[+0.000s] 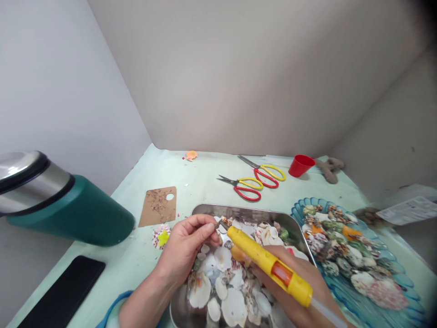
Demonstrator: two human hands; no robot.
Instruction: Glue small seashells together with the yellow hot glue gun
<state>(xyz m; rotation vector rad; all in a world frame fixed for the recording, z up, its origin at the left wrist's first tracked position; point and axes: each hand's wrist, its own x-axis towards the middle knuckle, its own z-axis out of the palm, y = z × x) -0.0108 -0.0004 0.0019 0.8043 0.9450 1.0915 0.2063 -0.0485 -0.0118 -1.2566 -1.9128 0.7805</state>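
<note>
My right hand (290, 278) is wrapped round a yellow hot glue gun (254, 248), with a pale glue stick (327, 312) coming out of its back end. The gun's nozzle points left, close to the fingertips of my left hand (191, 241). Thumb and forefinger of that hand are pinched together on something small and dark at their tips, too small to name. Both hands are above a metal tray (239, 209) full of seashells (234, 307), white scallop-like ones and small spiral ones among them. My right hand hides part of the tray.
Left are a green bottle (85, 214), a black phone-like slab (63, 294), a brown card (159, 207) and a shell cluster with a yellow star (164, 238). Behind the tray lie scissors (246, 184), more scissors (266, 173) and a red cup (301, 166). A blue dish (406, 278) holds shells, right.
</note>
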